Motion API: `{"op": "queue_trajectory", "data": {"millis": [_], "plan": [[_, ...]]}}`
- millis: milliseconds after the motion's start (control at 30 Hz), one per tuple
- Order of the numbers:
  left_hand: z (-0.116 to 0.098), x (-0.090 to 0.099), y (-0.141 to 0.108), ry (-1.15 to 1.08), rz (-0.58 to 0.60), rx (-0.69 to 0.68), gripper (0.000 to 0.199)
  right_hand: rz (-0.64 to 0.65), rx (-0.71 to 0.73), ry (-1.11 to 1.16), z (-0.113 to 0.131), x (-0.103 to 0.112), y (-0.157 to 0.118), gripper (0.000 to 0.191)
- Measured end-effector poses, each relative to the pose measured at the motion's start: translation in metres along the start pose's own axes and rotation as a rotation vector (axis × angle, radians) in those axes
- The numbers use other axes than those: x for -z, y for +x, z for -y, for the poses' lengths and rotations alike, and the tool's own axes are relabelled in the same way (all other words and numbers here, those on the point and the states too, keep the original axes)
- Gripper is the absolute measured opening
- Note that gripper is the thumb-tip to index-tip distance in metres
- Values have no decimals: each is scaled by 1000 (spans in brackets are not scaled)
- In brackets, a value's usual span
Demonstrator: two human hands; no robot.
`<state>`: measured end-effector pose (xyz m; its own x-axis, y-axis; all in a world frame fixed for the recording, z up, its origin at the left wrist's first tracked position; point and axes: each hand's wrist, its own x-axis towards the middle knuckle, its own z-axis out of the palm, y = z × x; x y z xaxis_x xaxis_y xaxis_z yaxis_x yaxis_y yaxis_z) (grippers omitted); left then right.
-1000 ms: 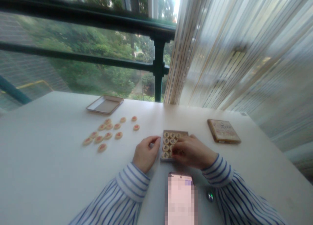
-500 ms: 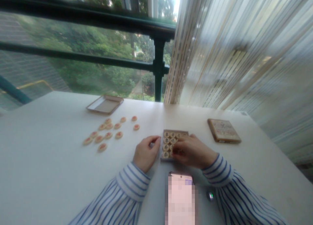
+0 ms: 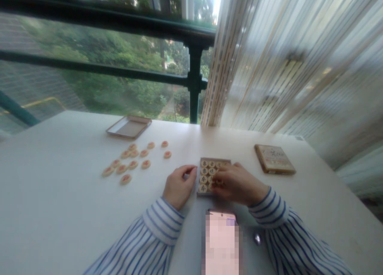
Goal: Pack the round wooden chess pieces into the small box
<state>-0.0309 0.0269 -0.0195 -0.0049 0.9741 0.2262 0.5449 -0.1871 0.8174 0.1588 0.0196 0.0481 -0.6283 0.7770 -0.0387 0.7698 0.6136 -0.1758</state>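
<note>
A shallow square box [image 3: 198,178] holds round wooden xiangqi pieces [image 3: 204,171] with black characters, set in rows. Over the box's right part is my right hand [image 3: 239,183], its fingers bent down and pinched on a xiangqi piece, mostly hidden by the fingers. That hand covers several pieces on the right side. My left hand [image 3: 179,187] rests on the table just left of the box, thumb and fingers closed together, with nothing visible in them. Loose xiangqi pieces with red characters [image 3: 133,164] lie scattered to the left.
An open shallow tray or lid [image 3: 128,128] lies at the table's far left edge. On the right is a flat printed box [image 3: 274,159]. A phone [image 3: 222,243] with a blurred screen lies in front of me, a small shiny object [image 3: 257,238] beside it.
The fingers of my right hand have shifted slightly over the box. My left hand, the loose pieces and the boxes stay in place.
</note>
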Motion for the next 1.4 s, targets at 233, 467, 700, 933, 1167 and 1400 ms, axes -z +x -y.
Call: {"op": "queue_trajectory", "data": {"millis": [233,467,700,933,1167,1400], "plan": [[2,0,0,8,-5,2,31,-18,-78,-3,-10,15,-5,24],[-2,0,0,101,22,-14,34,42,-474,-205,-28,15,-11,40],[-1,-1,-2,164,33,-57,34,200,-524,-243,-34,5,-10,47],[1,-2,-2,179,51,-69,31,213,-467,-219,-35,1,-10,45],[-1,-1,-2,168,81,-59,30,198,-461,-210,-35,0,-8,43],[-1,0,-1,134,92,-52,30,193,-449,-203,-34,0,-8,43]]}}
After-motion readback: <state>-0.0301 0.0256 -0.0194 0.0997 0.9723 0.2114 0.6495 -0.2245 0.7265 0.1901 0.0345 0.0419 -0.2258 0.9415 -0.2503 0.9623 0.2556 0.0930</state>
